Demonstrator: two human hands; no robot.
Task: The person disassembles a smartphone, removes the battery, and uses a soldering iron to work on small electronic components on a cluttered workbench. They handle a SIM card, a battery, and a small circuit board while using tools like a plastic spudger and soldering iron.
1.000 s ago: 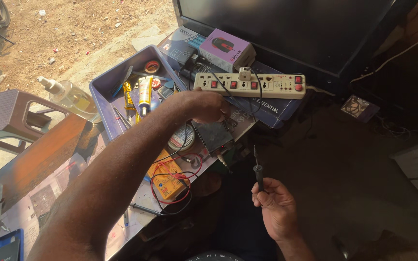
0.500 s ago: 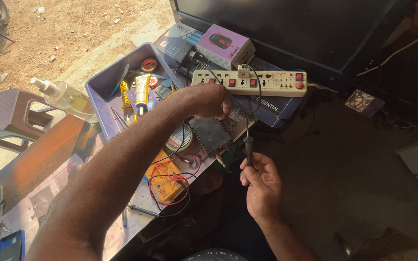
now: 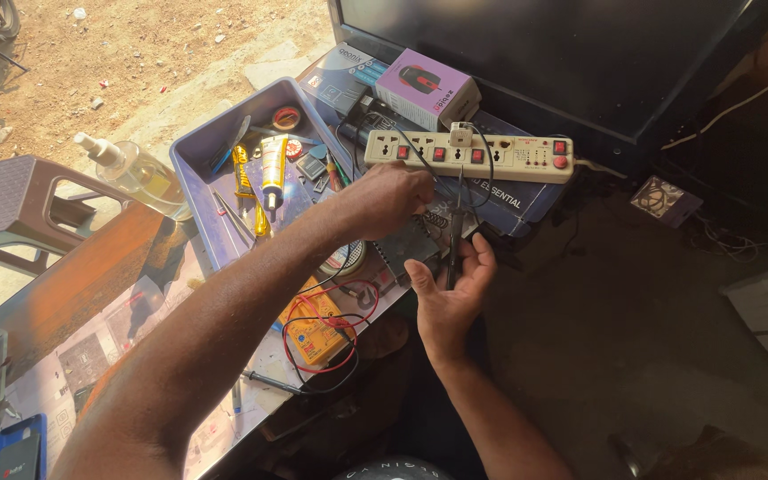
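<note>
Now, starting at your left, the purple tray (image 3: 197,169) holds a yellow glue tube (image 3: 273,171) and small tools. Your left hand (image 3: 388,197) is curled shut over a circuit board (image 3: 420,238), fingers pinching something too small to tell, just below the white power strip (image 3: 468,156). Your right hand (image 3: 446,289) is half open, palm up, fingers loosely gripping a thin black probe (image 3: 455,233) standing upright beside the board.
</note>
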